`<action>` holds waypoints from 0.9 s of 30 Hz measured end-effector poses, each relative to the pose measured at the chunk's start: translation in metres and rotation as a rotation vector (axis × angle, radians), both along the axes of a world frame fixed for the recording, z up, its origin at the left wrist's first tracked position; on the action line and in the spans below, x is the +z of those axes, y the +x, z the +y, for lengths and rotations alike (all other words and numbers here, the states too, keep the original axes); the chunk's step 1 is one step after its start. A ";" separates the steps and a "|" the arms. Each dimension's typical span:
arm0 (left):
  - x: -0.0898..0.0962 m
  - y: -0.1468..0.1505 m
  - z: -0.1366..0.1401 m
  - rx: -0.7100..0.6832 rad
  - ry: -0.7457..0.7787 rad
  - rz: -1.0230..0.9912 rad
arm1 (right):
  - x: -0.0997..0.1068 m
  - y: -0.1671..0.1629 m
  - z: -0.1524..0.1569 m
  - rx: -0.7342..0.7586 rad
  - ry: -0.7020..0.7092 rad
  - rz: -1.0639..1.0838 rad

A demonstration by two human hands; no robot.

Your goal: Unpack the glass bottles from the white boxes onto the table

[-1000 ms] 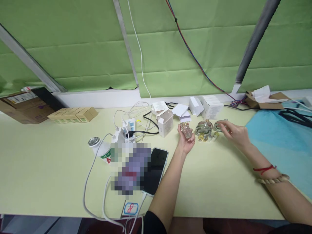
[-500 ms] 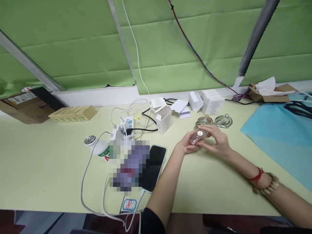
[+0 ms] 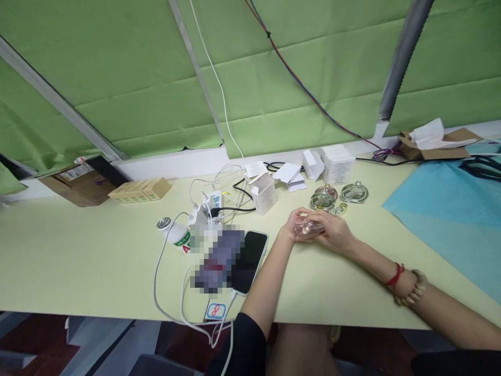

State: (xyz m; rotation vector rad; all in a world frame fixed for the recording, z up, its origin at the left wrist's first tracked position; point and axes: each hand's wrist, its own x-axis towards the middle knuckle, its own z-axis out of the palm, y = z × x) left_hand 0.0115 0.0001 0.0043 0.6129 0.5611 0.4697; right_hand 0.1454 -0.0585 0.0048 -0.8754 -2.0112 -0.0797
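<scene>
Both hands hold a clear pinkish glass perfume bottle (image 3: 307,229) just above the table. My left hand (image 3: 293,225) is closed round its left end. My right hand (image 3: 335,231) grips it from the right, with its fingers over the top. A small pale round part, probably the nozzle, faces the camera. Just beyond the hands lie a greenish glass bottle (image 3: 323,201) and a pinkish one partly behind it. Small round caps (image 3: 341,209) lie beside them. Another clear glass bottle (image 3: 354,193) lies farther right.
White cartons (image 3: 263,193) and folded white card stand along the wall. Left of my arm are a phone (image 3: 250,261), a white bottle (image 3: 175,236) and a power strip (image 3: 213,203) with looping cables. A blue sheet (image 3: 442,209) covers the right side.
The bottle has come slightly left and nearer to me, turning in my hands. My right hand has closed in over it. The camera view has shifted, and loose caps now show beyond the hands.
</scene>
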 end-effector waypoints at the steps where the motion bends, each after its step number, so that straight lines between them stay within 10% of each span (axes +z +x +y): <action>1: 0.002 -0.002 0.000 -0.088 -0.032 -0.012 | -0.001 0.001 0.003 -0.022 0.020 0.068; 13: 0.019 -0.009 -0.008 0.389 0.109 -0.378 | 0.000 0.097 0.042 -0.666 -0.076 0.561; 27: 0.017 -0.007 0.002 0.729 0.051 -0.309 | -0.005 0.107 0.030 -0.495 -0.301 0.244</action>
